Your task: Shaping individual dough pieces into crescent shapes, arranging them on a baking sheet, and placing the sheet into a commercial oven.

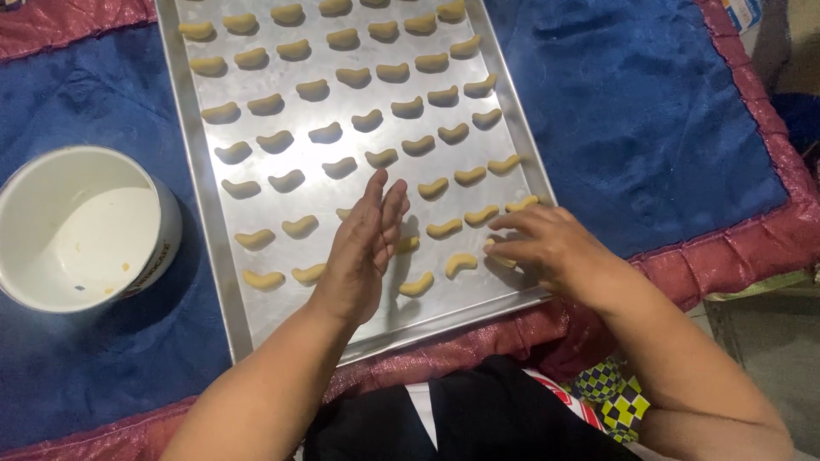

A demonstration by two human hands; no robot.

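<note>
A long metal baking tray lies on a blue mat and carries several rows of small curved yellow dough pieces. My left hand hovers on edge over the tray's near middle, fingers straight and together, holding nothing. My right hand reaches to the tray's near right corner. Its fingertips rest on a curved dough piece there; whether they grip it is unclear. Another dough crescent lies just left of that hand.
A white round bowl, nearly bare inside with a few yellow crumbs, stands left of the tray. The blue mat with its red border spreads around the tray. My dark clothing is at the bottom.
</note>
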